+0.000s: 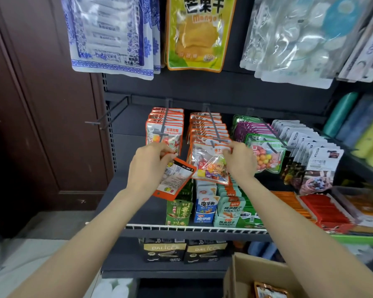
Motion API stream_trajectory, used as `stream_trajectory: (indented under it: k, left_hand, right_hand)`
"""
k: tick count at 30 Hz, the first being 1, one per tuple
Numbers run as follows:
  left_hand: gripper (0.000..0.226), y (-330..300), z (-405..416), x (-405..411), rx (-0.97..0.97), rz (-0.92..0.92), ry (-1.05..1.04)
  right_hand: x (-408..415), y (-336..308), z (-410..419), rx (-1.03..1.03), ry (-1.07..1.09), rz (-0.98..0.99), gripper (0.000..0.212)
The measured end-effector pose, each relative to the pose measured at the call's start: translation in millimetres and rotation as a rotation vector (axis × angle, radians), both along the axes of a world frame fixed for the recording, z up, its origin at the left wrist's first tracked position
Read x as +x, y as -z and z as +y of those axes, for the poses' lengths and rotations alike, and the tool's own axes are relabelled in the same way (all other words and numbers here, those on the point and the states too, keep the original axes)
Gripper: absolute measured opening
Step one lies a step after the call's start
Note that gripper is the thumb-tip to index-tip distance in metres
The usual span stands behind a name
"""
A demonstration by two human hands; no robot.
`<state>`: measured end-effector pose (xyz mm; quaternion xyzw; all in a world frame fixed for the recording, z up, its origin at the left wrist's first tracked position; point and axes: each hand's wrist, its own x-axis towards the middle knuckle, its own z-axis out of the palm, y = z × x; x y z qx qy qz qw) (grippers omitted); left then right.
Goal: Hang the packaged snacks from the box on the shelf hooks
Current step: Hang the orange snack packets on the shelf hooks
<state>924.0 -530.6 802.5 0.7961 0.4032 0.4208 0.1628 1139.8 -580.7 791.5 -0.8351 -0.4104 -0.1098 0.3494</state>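
My left hand (151, 160): grip pinching an orange snack packet (174, 179), upside down. My right hand (240, 158): grip pinching the front candy packet (209, 162) on its hook (214, 127).

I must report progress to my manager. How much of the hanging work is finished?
Done: two hooks already carry rows of orange-edged candy packets.

In hand: the right hand pinches the front clear orange packet at its hook; the left hand holds another orange packet, back side showing, not yet hung.

Left: the brown cardboard box still shows at least one packet inside.
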Motion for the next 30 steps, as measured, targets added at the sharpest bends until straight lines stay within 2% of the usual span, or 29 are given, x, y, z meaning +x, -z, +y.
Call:
stream_trajectory:
  k: [4, 12, 15, 30]
  left_hand:
    - [0.010, 0, 0, -3, -0.028, 0.004, 0.016]
    - [0.009, -1, -1, -4, -0.019, 0.010, 0.027]
    - [0.008, -3, -1, -1, -0.011, -0.002, 0.015]
    - [0.008, -3, -1, -4, -0.060, -0.033, 0.007]
  right_hand:
    - [-1, 5, -2, 0.071, -0.032, 0.054, 0.027]
    - [3, 21, -26, 0.127, -0.180, 0.075, 0.021]
    - [5, 13, -22, 0.178, -0.152, 0.073, 0.022]
    - [-3, 4, -9, 0.166, -0.041, 0.015, 0.023]
